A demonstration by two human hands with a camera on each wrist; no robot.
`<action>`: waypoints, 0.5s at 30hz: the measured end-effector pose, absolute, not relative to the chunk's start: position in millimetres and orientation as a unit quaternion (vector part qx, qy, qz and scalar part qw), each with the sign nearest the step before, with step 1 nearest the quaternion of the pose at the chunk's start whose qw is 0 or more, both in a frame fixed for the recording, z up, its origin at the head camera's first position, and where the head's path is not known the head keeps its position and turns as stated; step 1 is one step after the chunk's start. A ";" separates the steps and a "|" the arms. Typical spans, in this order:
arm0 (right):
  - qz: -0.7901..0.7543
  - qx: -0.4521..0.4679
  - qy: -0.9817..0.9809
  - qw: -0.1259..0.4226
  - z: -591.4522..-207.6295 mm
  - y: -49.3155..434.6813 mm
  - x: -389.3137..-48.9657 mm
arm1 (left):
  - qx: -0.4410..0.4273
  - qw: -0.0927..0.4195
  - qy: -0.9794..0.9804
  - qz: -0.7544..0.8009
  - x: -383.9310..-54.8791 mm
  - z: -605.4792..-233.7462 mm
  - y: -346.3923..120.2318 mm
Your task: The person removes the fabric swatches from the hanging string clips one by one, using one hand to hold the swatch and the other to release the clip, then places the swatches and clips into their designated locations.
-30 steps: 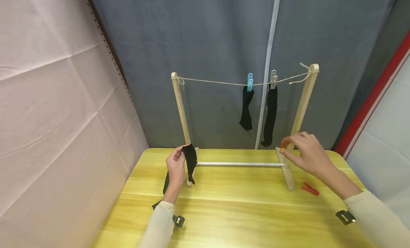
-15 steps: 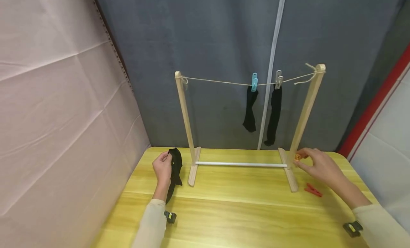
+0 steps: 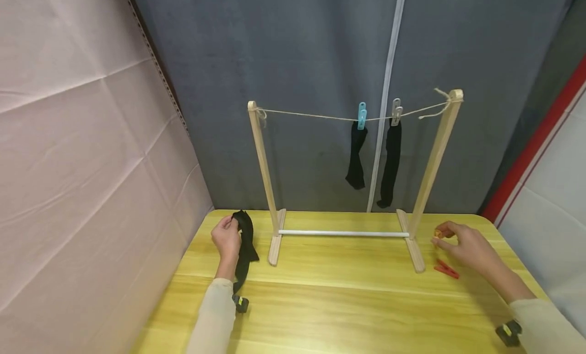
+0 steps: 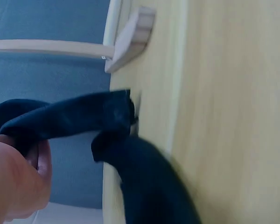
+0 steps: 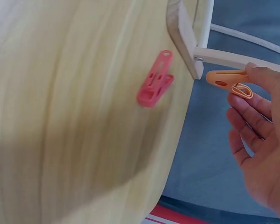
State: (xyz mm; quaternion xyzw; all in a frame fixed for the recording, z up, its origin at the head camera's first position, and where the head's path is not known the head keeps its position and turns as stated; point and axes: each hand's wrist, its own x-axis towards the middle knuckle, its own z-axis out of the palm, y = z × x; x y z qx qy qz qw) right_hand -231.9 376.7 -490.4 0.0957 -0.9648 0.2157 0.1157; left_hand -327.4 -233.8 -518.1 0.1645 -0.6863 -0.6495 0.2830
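My left hand [image 3: 226, 240] pinches a black sock [image 3: 247, 238] at the table's left side. In the left wrist view the sock [image 4: 79, 114] folds over from the fingers, and more black cloth [image 4: 149, 182] lies below it; whether that is a second sock I cannot tell. At the right, my right hand [image 3: 467, 243] pinches an orange clothespin [image 5: 226, 78] between thumb and fingers, above the table. A red clothespin [image 3: 446, 269] lies on the table just below that hand. Two black socks hang from the line, one under a blue clothespin [image 3: 362, 116], one under a grey clothespin [image 3: 396, 113].
A wooden rack holds the string line [image 3: 311, 115] between a left post [image 3: 263, 166] and a right post [image 3: 435, 163]. A white rod [image 3: 343, 233] joins its feet on the wooden table [image 3: 348, 303]. A grey curtain [image 3: 293, 49] hangs behind.
My left hand has moved left, away from the left post, with the black sock. The right hand has drawn right and down from the right post, still holding the orange clothespin.
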 end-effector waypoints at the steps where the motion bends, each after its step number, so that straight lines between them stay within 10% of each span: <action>1: 0.216 0.095 -0.965 0.114 -491.7 377.7 -231.3 | 0.165 0.287 -0.700 -0.633 -325.8 -517.7 -236.0; 15: 0.221 0.086 -0.965 0.112 -504.1 385.7 -219.9 | 0.084 0.229 -0.894 -0.376 -282.5 -518.6 -282.9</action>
